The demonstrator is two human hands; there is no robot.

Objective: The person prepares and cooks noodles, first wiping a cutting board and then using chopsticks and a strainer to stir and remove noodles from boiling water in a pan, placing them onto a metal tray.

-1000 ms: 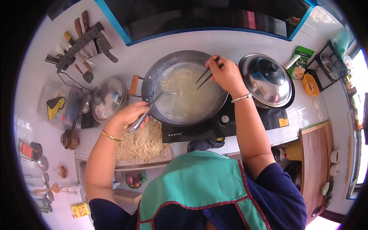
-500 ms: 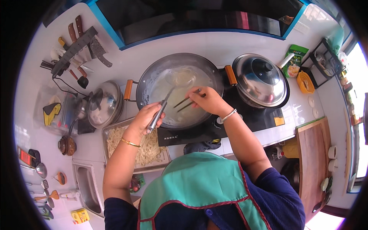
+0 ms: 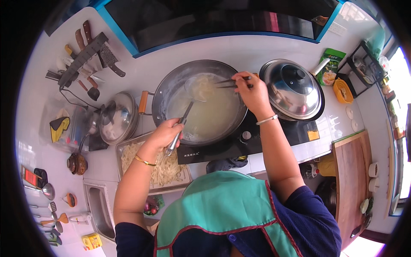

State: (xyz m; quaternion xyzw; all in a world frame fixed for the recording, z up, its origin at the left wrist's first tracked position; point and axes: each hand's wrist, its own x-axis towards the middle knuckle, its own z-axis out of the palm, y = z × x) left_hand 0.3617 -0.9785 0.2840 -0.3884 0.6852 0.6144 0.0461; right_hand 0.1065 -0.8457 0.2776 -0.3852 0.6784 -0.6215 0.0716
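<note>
While the left hand [image 3: 165,133] grips a strainer ladle [image 3: 193,89] now raised at frame centre, the right hand [image 3: 250,92], clenching chopsticks [image 3: 229,82], guides noodles [image 3: 204,88] into it over the wok [image 3: 171,85].

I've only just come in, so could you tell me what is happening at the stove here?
A person stands over a wok of pale broth. The left hand holds a ladle dipped in it, while the right hand lifts noodles with chopsticks. A tray of raw noodles sits to the left.
</note>
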